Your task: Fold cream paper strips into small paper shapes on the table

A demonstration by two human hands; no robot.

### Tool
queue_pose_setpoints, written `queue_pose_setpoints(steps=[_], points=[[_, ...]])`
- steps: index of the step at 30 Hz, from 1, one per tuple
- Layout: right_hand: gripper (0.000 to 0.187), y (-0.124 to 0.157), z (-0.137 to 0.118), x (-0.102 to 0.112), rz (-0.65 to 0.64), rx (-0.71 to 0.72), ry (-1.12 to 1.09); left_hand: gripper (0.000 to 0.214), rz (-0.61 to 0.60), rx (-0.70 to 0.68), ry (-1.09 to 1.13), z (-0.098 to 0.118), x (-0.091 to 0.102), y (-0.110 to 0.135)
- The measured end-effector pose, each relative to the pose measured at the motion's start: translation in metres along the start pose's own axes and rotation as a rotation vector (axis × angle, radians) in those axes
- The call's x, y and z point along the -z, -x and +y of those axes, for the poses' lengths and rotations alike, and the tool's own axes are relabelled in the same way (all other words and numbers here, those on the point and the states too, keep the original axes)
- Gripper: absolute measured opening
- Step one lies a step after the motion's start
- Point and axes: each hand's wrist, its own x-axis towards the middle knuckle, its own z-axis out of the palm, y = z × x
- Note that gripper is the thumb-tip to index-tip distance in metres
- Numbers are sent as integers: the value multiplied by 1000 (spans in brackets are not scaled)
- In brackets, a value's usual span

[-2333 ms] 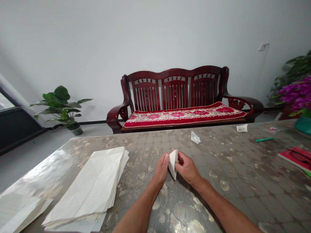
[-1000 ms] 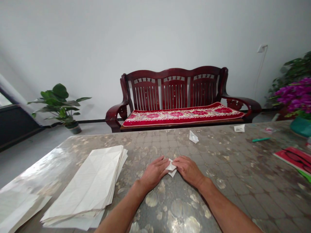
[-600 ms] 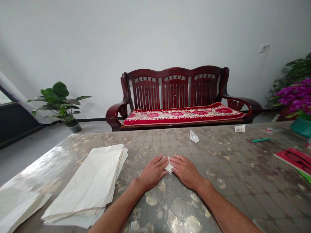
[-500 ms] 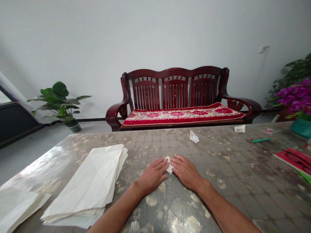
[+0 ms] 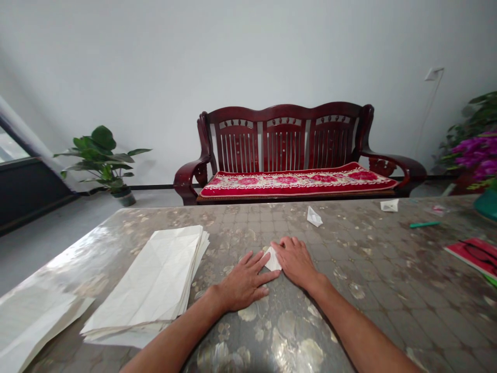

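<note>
A small folded piece of white paper lies on the patterned tabletop between my hands, showing a roughly triangular face. My left hand rests flat with its fingers spread, and its fingertips touch the paper's left and near edges. From the right, my right hand grips the paper's upper right side with bent fingers; its thumb is mostly hidden. Beyond my hands stands a small folded paper boat. Another folded white paper piece sits near the table's far edge.
A stack of white paper sheets lies to the left, with more loose paper at the table's left edge. On the right are a green pen, a red booklet and glasses. A wooden bench stands behind the table.
My left hand's fingers have spread apart and slid slightly nearer me. My right hand has shifted up, its fingers more bent. The folded paper now shows a wider face. The view has shifted slightly.
</note>
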Motion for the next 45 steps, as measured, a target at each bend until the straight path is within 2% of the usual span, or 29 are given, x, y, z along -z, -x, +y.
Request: queue_pose_setpoints(steps=[2,5,8,10,15,25,29,36,45], points=[[34,2,8,-5,35,8,-116,53,-23,15,48,0,4,0],[40,11,23,-11,61,109,-395,53,-34,43,158,-4,6,-1],[43,19,32,-11,56,216,-510,53,32,108,257,-10,2,-4],[39,22,33,-7,52,225,-502,46,94,158,292,-13,-3,-8],[14,20,28,1,49,222,-406,30,239,205,302,-13,-11,-19],[19,17,28,-8,80,235,-285,20,348,257,286,-15,-13,-25],[21,12,24,-8,84,176,-309,21,393,289,327,-14,-12,-27],[22,0,11,-10,68,-72,-249,20,451,431,369,-16,-7,-32],[18,-7,8,-16,48,-194,-175,15,415,535,226,-14,-6,-35]])
